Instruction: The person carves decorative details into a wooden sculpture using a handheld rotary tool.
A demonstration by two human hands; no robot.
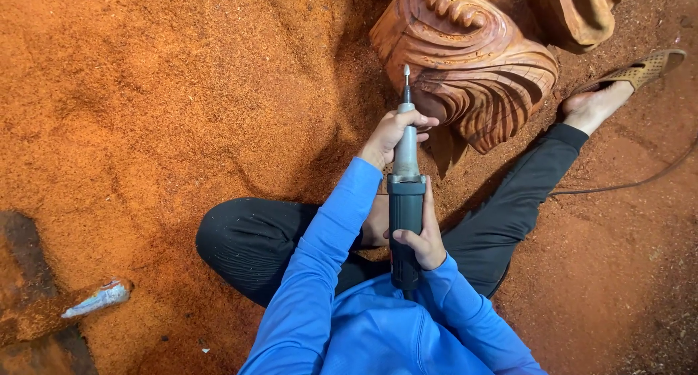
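Both hands are gripping the grinder (406, 200): left hand (392, 134) steadying the far neck, right hand (422, 237) clasping the near body, aiming its bit at the carving (472, 70).

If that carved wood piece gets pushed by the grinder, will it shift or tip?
The carved wood piece looks thick and solid, so probably heavy and hard to shift. It stands in loose sawdust, which may let its base slide slightly. The grinder, held by both hands, likely nudges it little.
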